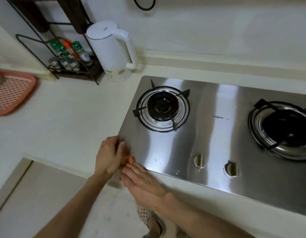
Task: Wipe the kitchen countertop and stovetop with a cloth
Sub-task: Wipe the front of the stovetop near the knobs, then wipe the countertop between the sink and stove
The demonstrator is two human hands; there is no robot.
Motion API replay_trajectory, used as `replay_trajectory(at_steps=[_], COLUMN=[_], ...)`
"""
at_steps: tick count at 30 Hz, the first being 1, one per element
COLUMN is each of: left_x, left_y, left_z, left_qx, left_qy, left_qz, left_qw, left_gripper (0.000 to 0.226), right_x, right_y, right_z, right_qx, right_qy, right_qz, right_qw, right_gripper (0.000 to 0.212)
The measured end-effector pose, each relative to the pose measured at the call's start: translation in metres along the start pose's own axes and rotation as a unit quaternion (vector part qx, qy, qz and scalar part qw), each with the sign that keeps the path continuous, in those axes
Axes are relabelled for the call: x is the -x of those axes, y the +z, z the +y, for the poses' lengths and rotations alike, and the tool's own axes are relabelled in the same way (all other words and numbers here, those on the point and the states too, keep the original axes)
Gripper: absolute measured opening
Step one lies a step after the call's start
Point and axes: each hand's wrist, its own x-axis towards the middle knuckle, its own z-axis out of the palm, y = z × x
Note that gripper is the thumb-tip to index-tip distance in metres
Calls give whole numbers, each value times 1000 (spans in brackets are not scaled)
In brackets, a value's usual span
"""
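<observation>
A stainless-steel stovetop [217, 148] with two gas burners is set into a cream countertop [68, 121]. My left hand [109, 155] and my right hand [142, 182] meet at the stove's front left corner, above the counter edge. A small orange cloth [130, 159] shows between them, mostly hidden by the fingers. My left hand is curled around it; my right hand's fingers reach to it from below. How much cloth each hand grips is hard to tell.
A white electric kettle [112, 52] stands at the back, left of the stove. A wire spice rack [68, 60] with several jars is beside it. A pink perforated tray [11, 93] lies at the far left. Two knobs [198, 160] sit on the stove front.
</observation>
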Motion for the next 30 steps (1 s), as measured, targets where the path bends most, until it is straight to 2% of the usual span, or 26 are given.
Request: replay_trajectory(at_steps=[3, 7, 10, 13, 17, 23, 26, 30], left_x=[1, -5, -2, 6, 22, 36, 40, 39], left_y=[-7, -28, -41, -55, -93, -157, -183, -216], left_z=[0, 5, -22, -70, -145, -248, -286, -345], left_qx=[-16, 22, 66, 97, 143, 198, 198, 192], left_qy=[24, 13, -16, -45, -88, -173, -201, -243], left_qz=[-11, -17, -38, -43, -21, 36, 53, 86], left_qw=[1000, 1000, 997, 993, 986, 964, 958, 947], left_gripper=[30, 35, 43, 51, 46, 44, 43, 40], right_x=[18, 42, 6, -62, -164, -281, -326, -392], right_y=[0, 15, 25, 39, 75, 103, 117, 142], right_z=[-10, 3, -18, -51, -91, -125, -138, -172], right_qx=[4, 57, 24, -27, -93, -94, -97, -141], right_qy=[18, 45, 95, 104, 125, 157, 145, 138], right_qz=[56, 232, 266, 157, 84, 75, 76, 30], right_qw=[998, 970, 959, 982, 984, 980, 982, 980], right_gripper=[27, 21, 22, 31, 41, 22, 21, 19])
